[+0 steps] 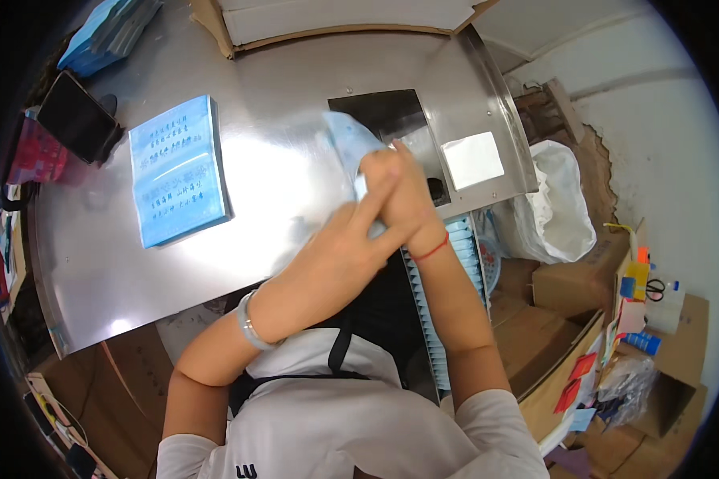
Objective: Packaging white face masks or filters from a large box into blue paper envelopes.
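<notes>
My right hand (pixel 403 188), with a red string on its wrist, is closed on a light-blue printed plastic packet (pixel 350 142) above the steel table. The packet's lower part is hidden behind my fingers. Crossing in from the left, my left hand (pixel 339 247) touches the right one. Its thumb and forefinger are stretched apart against the right hand, while its other fingers are mostly hidden. A grey band (pixel 252 319) circles the left wrist. Just beyond both hands is a dark rectangular opening (pixel 387 104) in the tabletop, partly covered by my right hand.
A stack of blue printed packets (pixel 176 172) lies on the steel table (pixel 272 88) at left. A phone (pixel 78 117) stands behind it. Right of the opening is a white square (pixel 473 160). Below the table edge sit a row of blue packets (pixel 463 247) and a white-lined bin (pixel 563 203).
</notes>
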The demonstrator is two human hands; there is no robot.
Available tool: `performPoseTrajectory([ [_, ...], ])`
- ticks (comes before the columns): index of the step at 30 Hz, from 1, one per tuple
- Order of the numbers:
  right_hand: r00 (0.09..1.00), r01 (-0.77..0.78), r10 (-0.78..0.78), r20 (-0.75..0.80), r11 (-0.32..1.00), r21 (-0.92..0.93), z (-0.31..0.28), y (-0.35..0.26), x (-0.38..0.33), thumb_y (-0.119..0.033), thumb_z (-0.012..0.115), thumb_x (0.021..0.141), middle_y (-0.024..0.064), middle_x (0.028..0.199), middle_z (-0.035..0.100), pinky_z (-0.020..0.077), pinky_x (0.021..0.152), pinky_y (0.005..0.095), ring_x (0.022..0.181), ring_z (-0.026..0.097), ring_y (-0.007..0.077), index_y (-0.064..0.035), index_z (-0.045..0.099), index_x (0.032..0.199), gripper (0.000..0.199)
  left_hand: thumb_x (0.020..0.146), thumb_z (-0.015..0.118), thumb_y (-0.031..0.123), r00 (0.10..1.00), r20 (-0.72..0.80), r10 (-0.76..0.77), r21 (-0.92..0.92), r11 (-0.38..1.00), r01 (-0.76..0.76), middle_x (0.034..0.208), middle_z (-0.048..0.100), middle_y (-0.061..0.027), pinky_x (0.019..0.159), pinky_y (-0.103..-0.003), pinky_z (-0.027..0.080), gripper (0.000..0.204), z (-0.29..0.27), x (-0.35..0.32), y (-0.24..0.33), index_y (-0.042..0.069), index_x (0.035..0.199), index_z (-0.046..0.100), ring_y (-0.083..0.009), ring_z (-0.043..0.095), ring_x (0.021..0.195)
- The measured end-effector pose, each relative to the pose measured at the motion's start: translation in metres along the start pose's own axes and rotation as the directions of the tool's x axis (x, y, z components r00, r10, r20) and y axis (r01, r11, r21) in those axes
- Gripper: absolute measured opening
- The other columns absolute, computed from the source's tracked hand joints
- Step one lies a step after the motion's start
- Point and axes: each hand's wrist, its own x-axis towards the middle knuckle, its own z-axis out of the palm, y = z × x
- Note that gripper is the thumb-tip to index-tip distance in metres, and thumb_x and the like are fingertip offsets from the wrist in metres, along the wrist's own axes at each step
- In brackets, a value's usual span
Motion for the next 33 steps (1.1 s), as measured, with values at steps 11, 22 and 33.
performPoseTrajectory([
  [11,0.707,-0.485,0.306,-0.638,0.866,-0.121,-0.006,0.025,-0.047,-0.007,0.069,0.084,0.0132,0.097,0.058,0.0482,0.080,0.0400,0.091,0.054,0.0314,0.0019,0.068,0.102,0.021,0.090,0.067,0.018,0.758,-0.368,-0.538,0.558,0.525,0.643,0.105,0.056,-0.0186,0.081,-0.042,0.046,0.022,-0.113,-0.123,-0.116,0.001,0.101,0.058,-0.0354,0.055,0.094],
  [22,0.780,-0.357,0.278,-0.560,0.934,-0.033,-0.016,0.039,-0.070,-0.004,0.069,0.081,0.0141,0.101,0.058,0.0486,0.081,0.0412,0.092,0.054,0.0324,0.0045,0.066,0.104,0.025,0.079,0.076,0.019,0.940,-0.275,-0.202,0.312,0.906,0.286,0.129,0.050,-0.0209,0.103,-0.059,0.034,0.028,0.010,-0.032,-0.035,0.003,0.091,0.056,-0.0436,0.045,0.124],
  [33,0.659,-0.320,0.407,-0.632,0.913,0.255,-0.008,0.050,-0.073,-0.004,0.064,0.084,0.0145,0.097,0.060,0.0476,0.080,0.0395,0.090,0.057,0.0312,0.0079,0.069,0.097,0.019,0.082,0.073,0.020,0.932,-0.300,-0.204,0.255,0.924,0.284,0.129,0.050,-0.0221,0.108,-0.059,0.030,0.028,0.010,-0.034,-0.036,0.002,0.092,0.055,-0.0445,0.042,0.130],
])
